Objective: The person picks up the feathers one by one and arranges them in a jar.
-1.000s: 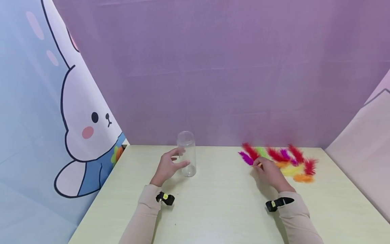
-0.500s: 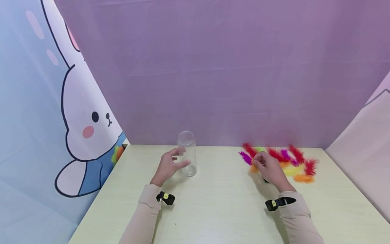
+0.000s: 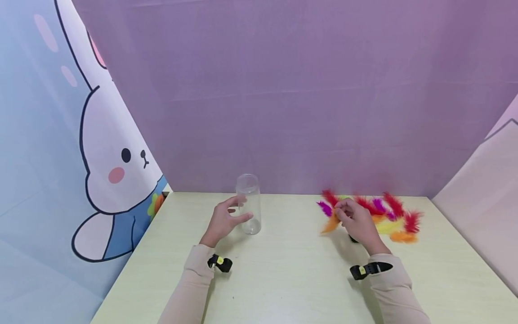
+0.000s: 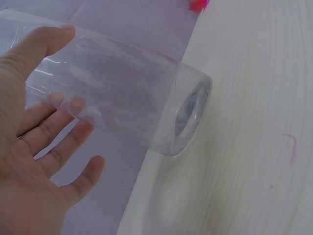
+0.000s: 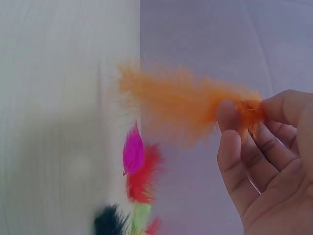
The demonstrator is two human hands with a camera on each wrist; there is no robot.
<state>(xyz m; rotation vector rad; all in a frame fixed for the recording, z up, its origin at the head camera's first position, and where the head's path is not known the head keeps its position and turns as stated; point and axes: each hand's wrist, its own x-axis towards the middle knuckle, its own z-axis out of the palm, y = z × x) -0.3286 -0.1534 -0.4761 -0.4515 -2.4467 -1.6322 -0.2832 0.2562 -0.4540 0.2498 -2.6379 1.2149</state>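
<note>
Left hand (image 3: pixel 221 220), left of centre in head frame, loosely curves thumb and fingers round the upright clear jar (image 3: pixel 253 204) near centre; a light, steady hold is best. Right hand (image 3: pixel 358 222), right of centre, pinches one end of an orange feather (image 3: pixel 331 224), tip hanging lower left, beside the feather pile (image 3: pixel 390 226): pinch just that end, don't crush fluff or drag others. Right wrist view shows the dark feather (image 5: pixel 111 221) clearly, bottom of frame; head view mostly hides it behind the hand.

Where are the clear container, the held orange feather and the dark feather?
Clear container (image 4: pixel 129 90), left wrist view, side wall
Orange feather (image 5: pixel 178 103), right wrist view, fluffy middle
Dark feather (image 5: pixel 110 222), right wrist view, visible end
</note>
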